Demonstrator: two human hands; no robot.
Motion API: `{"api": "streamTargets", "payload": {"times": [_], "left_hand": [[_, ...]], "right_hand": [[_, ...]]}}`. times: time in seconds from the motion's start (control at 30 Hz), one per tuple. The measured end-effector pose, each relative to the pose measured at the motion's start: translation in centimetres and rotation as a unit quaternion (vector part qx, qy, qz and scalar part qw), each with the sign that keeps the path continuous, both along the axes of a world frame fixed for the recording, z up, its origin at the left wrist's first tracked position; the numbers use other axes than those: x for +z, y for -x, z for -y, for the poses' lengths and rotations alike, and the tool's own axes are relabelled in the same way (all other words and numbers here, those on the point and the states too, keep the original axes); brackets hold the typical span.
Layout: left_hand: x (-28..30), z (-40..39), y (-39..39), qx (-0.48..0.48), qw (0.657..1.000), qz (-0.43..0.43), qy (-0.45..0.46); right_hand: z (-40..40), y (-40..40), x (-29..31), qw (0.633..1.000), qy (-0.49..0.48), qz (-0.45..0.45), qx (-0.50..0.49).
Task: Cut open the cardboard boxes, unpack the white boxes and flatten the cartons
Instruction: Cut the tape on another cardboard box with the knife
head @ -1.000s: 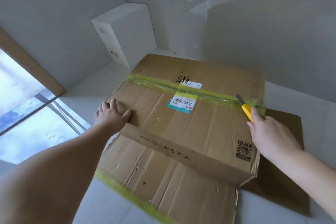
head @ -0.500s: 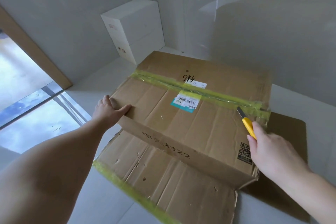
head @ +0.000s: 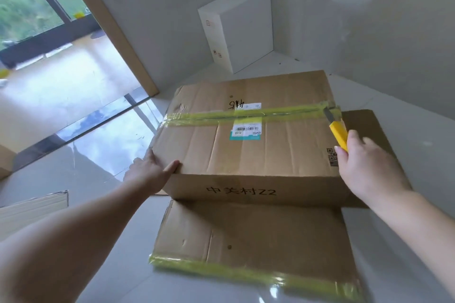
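Bare room in a home or flat — unfurnished.
Glossy floor tiles (head: 406, 110), plain grey walls (head: 160, 7), sliding glass door (head: 37, 2) — garden beyond.

Right hand (head: 369, 170) holds knife (head: 338, 134) at taped carton (head: 246, 152).
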State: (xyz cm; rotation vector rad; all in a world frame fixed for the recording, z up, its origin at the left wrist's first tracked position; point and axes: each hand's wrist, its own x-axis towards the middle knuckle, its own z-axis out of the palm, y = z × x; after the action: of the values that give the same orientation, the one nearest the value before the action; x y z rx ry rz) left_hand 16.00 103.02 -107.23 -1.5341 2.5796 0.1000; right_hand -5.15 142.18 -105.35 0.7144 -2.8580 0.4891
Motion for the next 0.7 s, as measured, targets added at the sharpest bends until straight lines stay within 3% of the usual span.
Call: {"api": "streamTargets", "payload": {"times": [0.2,0.3,0.5,0.7], "left_hand": [[1.5,-7.5,2.4,-0.124,0.98,0.152,0.042],[1.7,-10.8,4.0,-0.158,0.969,0.171,0.082],[4.0,-11.2,7.6,-0.278,0.935,0.063,0.212],[3.9,-7.9,11.1,-0.375,0.916,-0.072,0.126]], "right_hand": [[-1.8,-2.4,-0.5,0.997,0.043,0.067,0.001],[-2.6,-3.5,-0.8,0.992,0.039,0.115,-0.016],[-2.5,-4.8,0.2,0.988,0.001,0.144,-0.048],[0.2,-5.0,2.0,0.985,-0.057,0.14,-0.087]]}}
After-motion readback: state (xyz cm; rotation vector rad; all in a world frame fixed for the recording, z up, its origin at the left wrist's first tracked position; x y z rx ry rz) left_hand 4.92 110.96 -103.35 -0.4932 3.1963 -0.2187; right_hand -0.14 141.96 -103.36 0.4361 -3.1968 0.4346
